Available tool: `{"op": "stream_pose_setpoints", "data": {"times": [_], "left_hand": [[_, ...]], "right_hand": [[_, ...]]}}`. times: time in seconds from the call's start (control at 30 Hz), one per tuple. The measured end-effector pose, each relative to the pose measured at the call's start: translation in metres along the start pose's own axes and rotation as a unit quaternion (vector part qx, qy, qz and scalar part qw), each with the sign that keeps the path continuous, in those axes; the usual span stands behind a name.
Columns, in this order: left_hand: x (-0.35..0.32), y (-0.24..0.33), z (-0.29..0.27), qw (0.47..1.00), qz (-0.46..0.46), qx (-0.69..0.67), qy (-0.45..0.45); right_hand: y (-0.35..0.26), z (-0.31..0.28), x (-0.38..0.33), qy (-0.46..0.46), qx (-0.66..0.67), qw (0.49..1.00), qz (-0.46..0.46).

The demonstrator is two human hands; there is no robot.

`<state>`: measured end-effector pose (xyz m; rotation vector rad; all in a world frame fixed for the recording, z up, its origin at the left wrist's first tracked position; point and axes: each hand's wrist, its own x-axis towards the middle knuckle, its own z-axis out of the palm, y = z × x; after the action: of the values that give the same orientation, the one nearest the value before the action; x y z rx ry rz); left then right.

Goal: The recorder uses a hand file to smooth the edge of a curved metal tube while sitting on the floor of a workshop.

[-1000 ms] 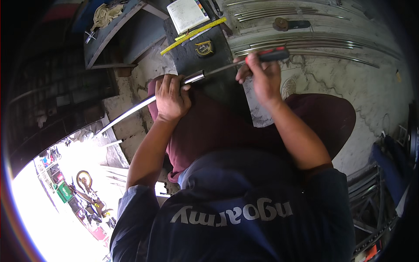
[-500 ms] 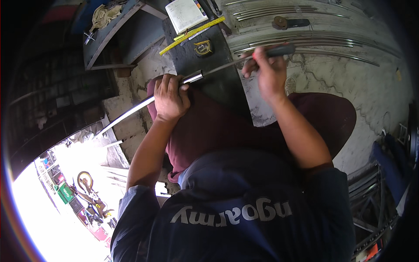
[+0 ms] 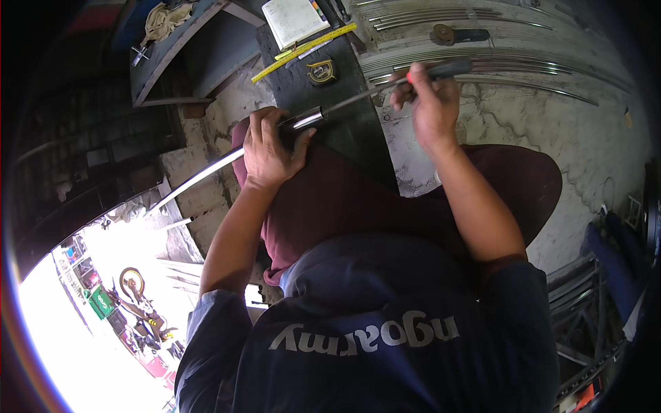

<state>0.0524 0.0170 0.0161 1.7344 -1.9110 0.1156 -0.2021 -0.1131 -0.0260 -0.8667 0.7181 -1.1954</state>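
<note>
Gripping the shiny steel tube (image 3: 227, 160) across the maroon-trousered lap, the left hand (image 3: 270, 146) has its fingers wrapped tight; the right hand (image 3: 428, 103) pinches a long dark-handled rod tool (image 3: 385, 84) entering the tube's mouth. A slipping tube could jab the palm.

Two hands: left (image 3: 270, 148), right (image 3: 430, 103). One shiny metal tube (image 3: 206, 175), one file (image 3: 385, 86), one tape measure (image 3: 321, 71), one yellow ruler (image 3: 303, 43), one notebook (image 3: 295, 18).
</note>
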Motion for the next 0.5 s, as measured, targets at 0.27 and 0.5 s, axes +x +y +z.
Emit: {"op": "stream_pose_setpoints", "data": {"times": [0.27,0.5], "left_hand": [[-0.010,-0.010,0.004,1.000,0.015,0.019,0.018],[-0.012,-0.009,0.000,0.996,0.027,0.080,0.002]], "right_hand": [[-0.002,0.004,-0.003,-0.004,-0.008,1.000,0.016],[-0.007,0.003,0.005,0.004,-0.018,1.000,0.007]]}}
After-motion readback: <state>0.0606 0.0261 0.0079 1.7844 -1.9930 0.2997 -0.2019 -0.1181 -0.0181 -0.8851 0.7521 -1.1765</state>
